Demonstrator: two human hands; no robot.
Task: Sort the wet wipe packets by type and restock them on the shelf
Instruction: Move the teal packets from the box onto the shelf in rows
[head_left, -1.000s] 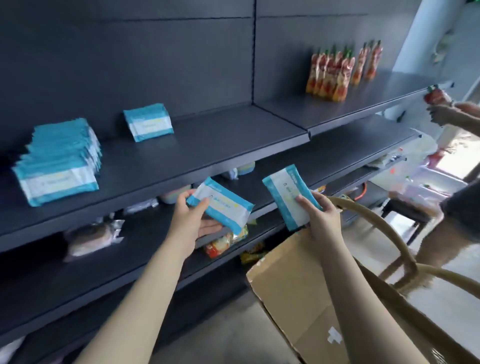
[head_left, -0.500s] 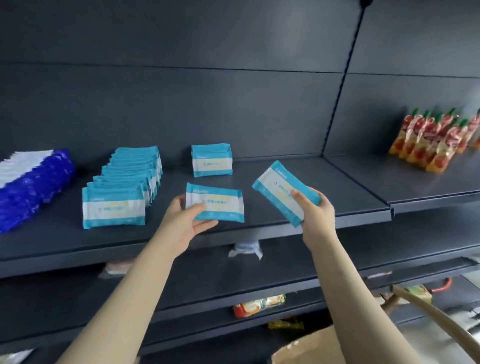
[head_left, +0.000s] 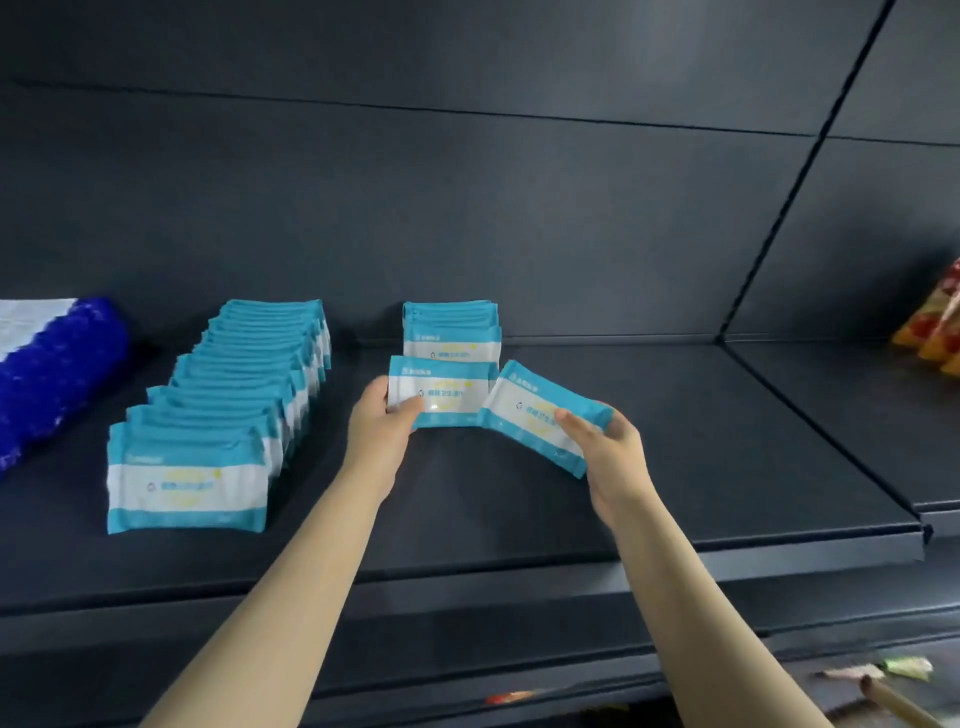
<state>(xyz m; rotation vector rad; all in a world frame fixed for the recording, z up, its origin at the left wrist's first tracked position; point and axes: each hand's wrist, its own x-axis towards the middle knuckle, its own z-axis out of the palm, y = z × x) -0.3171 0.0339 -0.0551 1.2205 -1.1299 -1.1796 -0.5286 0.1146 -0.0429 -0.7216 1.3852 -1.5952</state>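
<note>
Teal-and-white wet wipe packets, one in each hand.

- Left hand (head_left: 382, 431): fingers pinch the first packet (head_left: 441, 397) by its left end, thumb on the face. It stands upright just in front of the short stack (head_left: 451, 330), far middle of the shelf (head_left: 675, 467). Cannot tell if its bottom edge rests on the board.
- Right hand (head_left: 608, 452): fingers wrapped round the second packet (head_left: 540, 415), tilted, its corner meeting the first.
- Long row (head_left: 223, 405) with the same print stands left; dark blue packs (head_left: 52, 364) far left.

Judgement: both belong with the short stack. Seat the first flush against the stack's face and square it before letting go. Then level the second and stand it in front.

Since half a second ago, both hands have reached deeper over the shelf and the packets have come lower and closer together.
</note>
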